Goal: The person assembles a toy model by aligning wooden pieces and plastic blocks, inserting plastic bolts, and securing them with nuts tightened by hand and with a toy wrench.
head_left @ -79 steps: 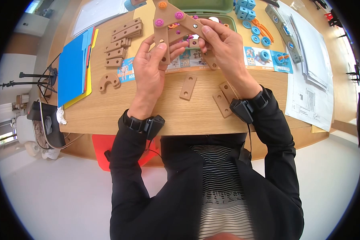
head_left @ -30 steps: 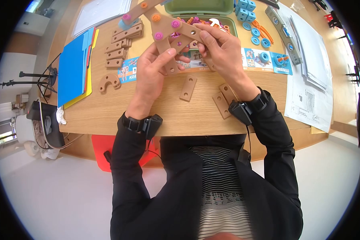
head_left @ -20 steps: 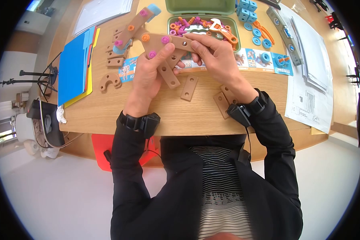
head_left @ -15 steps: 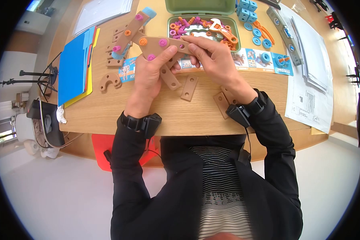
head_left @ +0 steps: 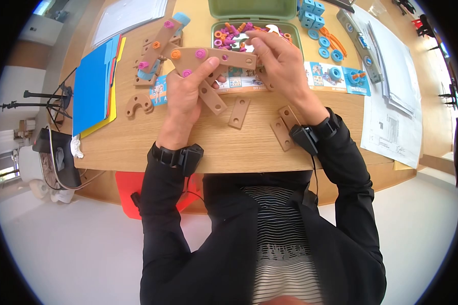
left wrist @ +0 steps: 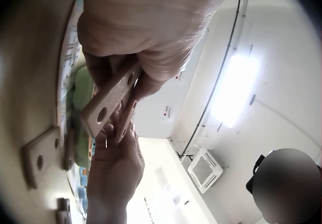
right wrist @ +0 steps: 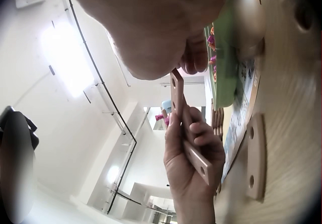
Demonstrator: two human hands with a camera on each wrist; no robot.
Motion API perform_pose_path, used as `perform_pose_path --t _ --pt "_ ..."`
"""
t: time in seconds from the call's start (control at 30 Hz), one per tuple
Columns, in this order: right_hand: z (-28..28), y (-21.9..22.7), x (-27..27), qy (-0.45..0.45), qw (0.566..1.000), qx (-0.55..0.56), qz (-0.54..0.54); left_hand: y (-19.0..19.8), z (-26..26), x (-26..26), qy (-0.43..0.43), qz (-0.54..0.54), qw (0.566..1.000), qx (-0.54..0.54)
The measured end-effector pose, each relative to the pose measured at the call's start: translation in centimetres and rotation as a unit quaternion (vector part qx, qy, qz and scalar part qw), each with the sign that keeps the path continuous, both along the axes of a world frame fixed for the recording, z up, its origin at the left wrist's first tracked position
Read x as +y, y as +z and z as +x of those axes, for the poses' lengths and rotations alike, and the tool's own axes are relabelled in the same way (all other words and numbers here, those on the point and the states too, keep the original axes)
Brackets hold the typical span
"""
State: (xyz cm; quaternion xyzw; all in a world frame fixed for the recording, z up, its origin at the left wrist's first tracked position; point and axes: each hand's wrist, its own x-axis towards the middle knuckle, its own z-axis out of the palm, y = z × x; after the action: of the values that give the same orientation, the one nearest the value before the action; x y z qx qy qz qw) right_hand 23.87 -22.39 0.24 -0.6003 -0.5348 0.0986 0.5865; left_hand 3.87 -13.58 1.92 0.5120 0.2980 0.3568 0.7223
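In the head view my left hand (head_left: 184, 99) grips a toy assembly (head_left: 191, 58) of brown, holed strips joined by purple and orange bolts, its thumb on top. One strip of it points right and another leg (head_left: 212, 99) slants down toward the table; a blue piece (head_left: 180, 19) caps the far arm. My right hand (head_left: 280, 63) hovers beside the right strip's tip, fingers loosely bent near the green box, with nothing seen in them. In the right wrist view the strip's tip (right wrist: 176, 80) lies right by that hand's palm.
The green box's lid (head_left: 253, 9) stands up behind its purple and orange bolts. A loose strip (head_left: 239, 113), paired strips (head_left: 281, 134) and a C-shaped piece (head_left: 139, 104) lie on the table. Blue cubes (head_left: 310, 18), blue rings (head_left: 324, 52) and papers (head_left: 389, 117) are to the right.
Both hands brought the assembly lower and turned it so its far arm swung left. My right hand has let go of the strip's end, baring its last hole, and moved up slightly.
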Motion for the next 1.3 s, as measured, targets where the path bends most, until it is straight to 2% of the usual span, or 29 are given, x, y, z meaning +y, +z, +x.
perform_pose_path --t 0.03,0.1,0.17,0.27,0.5,0.57,0.7,1.1,1.17,1.2,1.27,1.3 --pt "0.7 0.1 0.3 0.001 1.000 -0.004 0.000 0.0 0.0 0.1 0.001 0.000 1.000 -0.004" --pt "2.0 0.1 0.8 -0.043 0.985 -0.165 0.015 0.0 -0.1 0.3 0.032 -0.008 0.999 -0.004" --pt "2.2 0.0 1.4 -0.035 0.983 -0.181 -0.015 -0.4 -0.3 0.8 0.040 -0.010 0.999 -0.009" --pt "1.6 -0.5 2.4 -0.029 0.957 -0.267 -0.105 -0.7 -0.3 1.2 0.069 -0.020 0.997 -0.021" --pt "0.7 -0.4 4.0 -0.041 0.918 -0.366 -0.149 -0.2 -0.5 1.3 0.130 -0.045 0.990 -0.034" --pt "0.7 -0.6 4.4 -0.056 0.891 -0.416 -0.176 -0.1 -0.6 1.2 0.124 -0.047 0.991 -0.027" --pt "0.8 -0.8 4.4 -0.042 0.901 -0.408 -0.144 -0.4 -0.4 1.0 0.100 -0.018 0.995 -0.024" --pt "1.1 1.1 2.7 -0.096 0.934 -0.311 -0.148 -0.2 -0.1 0.4 0.079 0.026 0.996 -0.036" --pt "1.3 1.7 2.2 -0.052 0.966 -0.230 -0.107 0.1 -0.1 0.4 0.073 0.022 0.996 -0.045" --pt "1.1 2.0 1.9 -0.052 0.966 -0.231 -0.107 0.1 -0.1 0.3 0.066 0.018 0.996 -0.053" --pt "0.6 2.3 1.2 0.059 0.993 -0.022 -0.100 0.1 -0.2 0.3 0.054 0.018 0.997 -0.057" --pt "0.5 1.9 1.1 0.060 0.993 -0.022 -0.100 0.1 -0.2 0.3 0.041 0.018 0.997 -0.062"
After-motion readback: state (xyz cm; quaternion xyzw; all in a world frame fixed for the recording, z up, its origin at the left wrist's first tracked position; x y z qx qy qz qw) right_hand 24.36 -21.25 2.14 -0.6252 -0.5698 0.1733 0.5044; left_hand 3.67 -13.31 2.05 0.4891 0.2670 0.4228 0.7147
